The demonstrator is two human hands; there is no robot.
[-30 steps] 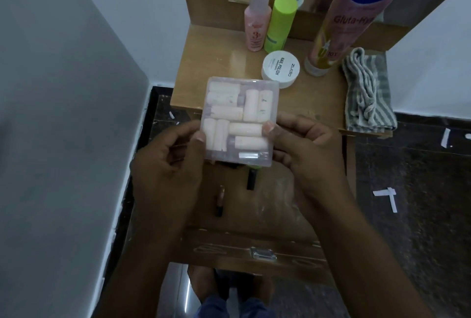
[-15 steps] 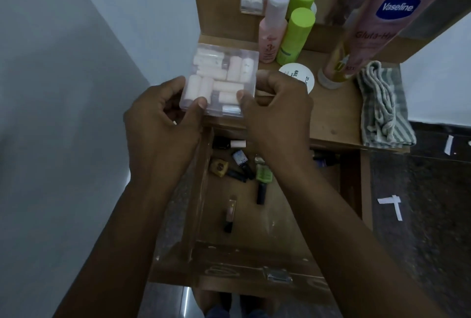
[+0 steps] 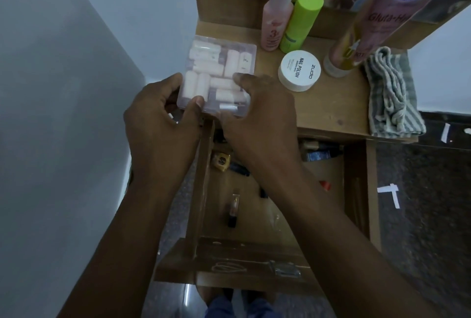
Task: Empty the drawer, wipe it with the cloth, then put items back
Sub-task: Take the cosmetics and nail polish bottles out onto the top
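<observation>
- Two hands are held on one clear plastic box [image 3: 219, 75] full of small pale rolls.
- The near left corner of the box is pinched by the left hand [image 3: 163, 119], with the thumb on top.
- The near right edge is gripped by the right hand [image 3: 260, 114], with fingers curled round it.
- The box is seen over the left part of the table [image 3: 331, 103], at its front edge. It cannot be told if the box is fully set down yet.
- The emptying step is judged to be in hand, since things are left in the drawer [image 3: 254, 215].
- Small things can be seen inside it: a yellow sharpener [image 3: 222, 162], a thin dark tube [image 3: 233, 209], and a dark blue box [image 3: 321, 156] at the back.
- The striped cloth [image 3: 390, 96] is folded at the right end of the table, not yet used.
- A white round jar [image 3: 299, 70], a pink bottle [image 3: 276, 19], a green bottle [image 3: 300, 22] and a big pink lotion bottle [image 3: 377, 19] are stood on the table too.
- Next, the box should be let go flat, away from the edge, so it is not tipped off.
- Then the small things should be picked out, one by one.
</observation>
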